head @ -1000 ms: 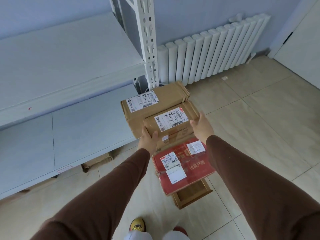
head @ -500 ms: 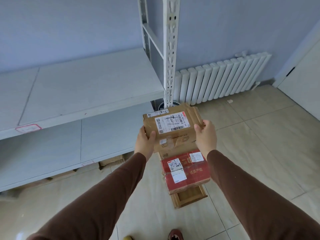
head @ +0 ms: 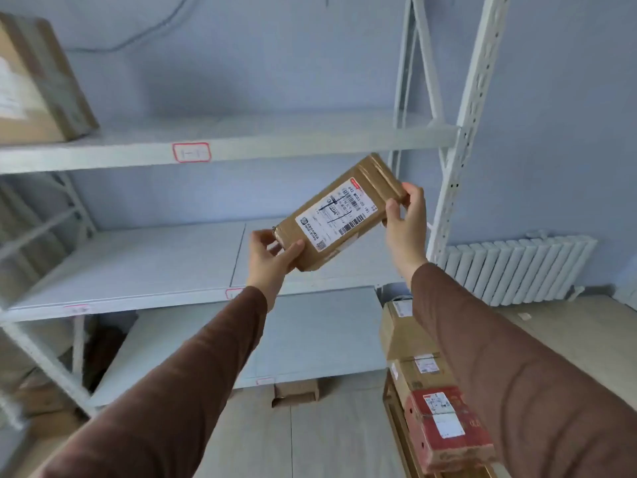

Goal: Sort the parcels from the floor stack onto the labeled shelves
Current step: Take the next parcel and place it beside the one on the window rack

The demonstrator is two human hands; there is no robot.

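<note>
A small brown cardboard parcel (head: 339, 213) with a white shipping label is held tilted in front of the white shelves, its right end higher. My left hand (head: 272, 253) grips its lower left end and my right hand (head: 405, 219) grips its upper right end. The floor stack (head: 418, 367) stands at lower right: brown boxes with a red parcel (head: 444, 426) in front, partly hidden by my right sleeve. A red-framed label (head: 191, 152) marks the upper shelf edge (head: 275, 150). The middle shelf (head: 144, 260) lies behind the parcel.
A large brown box (head: 38, 84) sits on the upper shelf at far left. A white shelf upright (head: 465, 115) rises right of the parcel, a white radiator (head: 513, 267) behind it. A small cardboard piece (head: 294, 391) lies under the lowest shelf (head: 310, 336).
Both hands have lifted the parcel from the floor stack up to shelf height and tilted it. The view has swung upward and left toward the shelves.
</note>
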